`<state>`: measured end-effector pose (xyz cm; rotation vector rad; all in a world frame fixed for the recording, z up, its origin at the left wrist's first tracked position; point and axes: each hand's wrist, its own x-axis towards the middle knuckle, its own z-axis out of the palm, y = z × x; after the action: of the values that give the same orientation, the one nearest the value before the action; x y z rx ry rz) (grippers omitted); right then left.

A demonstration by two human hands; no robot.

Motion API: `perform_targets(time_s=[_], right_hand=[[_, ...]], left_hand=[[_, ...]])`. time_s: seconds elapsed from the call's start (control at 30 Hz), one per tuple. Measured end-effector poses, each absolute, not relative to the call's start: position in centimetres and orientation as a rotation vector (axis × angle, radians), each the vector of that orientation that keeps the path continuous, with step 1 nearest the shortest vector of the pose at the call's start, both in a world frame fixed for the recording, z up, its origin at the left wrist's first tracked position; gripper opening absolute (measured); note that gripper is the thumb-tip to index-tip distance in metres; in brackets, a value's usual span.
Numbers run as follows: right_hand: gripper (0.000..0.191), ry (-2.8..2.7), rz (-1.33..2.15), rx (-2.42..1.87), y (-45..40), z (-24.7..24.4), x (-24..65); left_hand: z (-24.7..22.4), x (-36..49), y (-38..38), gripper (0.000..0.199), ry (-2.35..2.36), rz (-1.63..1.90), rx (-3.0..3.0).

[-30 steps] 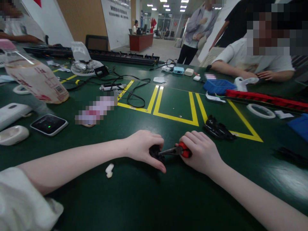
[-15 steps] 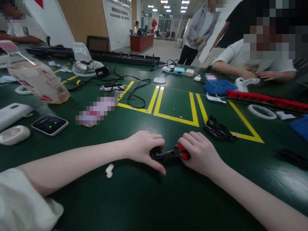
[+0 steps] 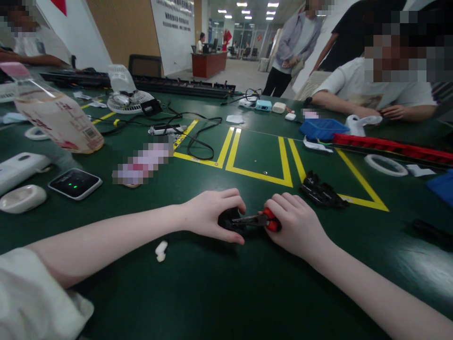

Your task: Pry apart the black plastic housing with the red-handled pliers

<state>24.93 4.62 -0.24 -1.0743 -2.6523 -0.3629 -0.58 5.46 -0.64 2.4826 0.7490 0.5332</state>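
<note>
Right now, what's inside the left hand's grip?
A black part, with the pliers at its exposed side. The left hand covers its palm side, so that stays unseen.

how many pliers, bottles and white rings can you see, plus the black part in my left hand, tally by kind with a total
Pliers, in the right hand: 1
Black part, in the left hand: 1
Bottle: 1
White rings, one left, one right: 2
Total: 5
</note>
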Motion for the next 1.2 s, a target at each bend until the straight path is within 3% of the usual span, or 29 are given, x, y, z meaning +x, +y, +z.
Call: perform_targets(time_s=[0.27, 0.63, 0.87, 1.2], right_hand=[[0.008, -2.634, -0.386, -1.129, 5.4, -0.2, 26.1], [0.005, -2.614, -0.375, -1.171, 5.9, -0.2, 26.5], [0.006, -2.604, -0.336, -1.183, 5.9, -0.2, 26.7], [0.008, -2.614, -0.350, -1.197, 5.8, -0.2, 26.6]], left_hand=[[-0.8, -1.0, 5.8, 0.040, 0.700, 0.568, 2.402], [-0.9, -1.0, 6.0, 0.046, 0.818, 0.566, 2.500], [-1.3, -0.8, 6.2, 0.060, 0.873, 0.500, 2.618], [-1.2, -0.7, 6.1, 0.053, 0.917, 0.435, 2.623]])
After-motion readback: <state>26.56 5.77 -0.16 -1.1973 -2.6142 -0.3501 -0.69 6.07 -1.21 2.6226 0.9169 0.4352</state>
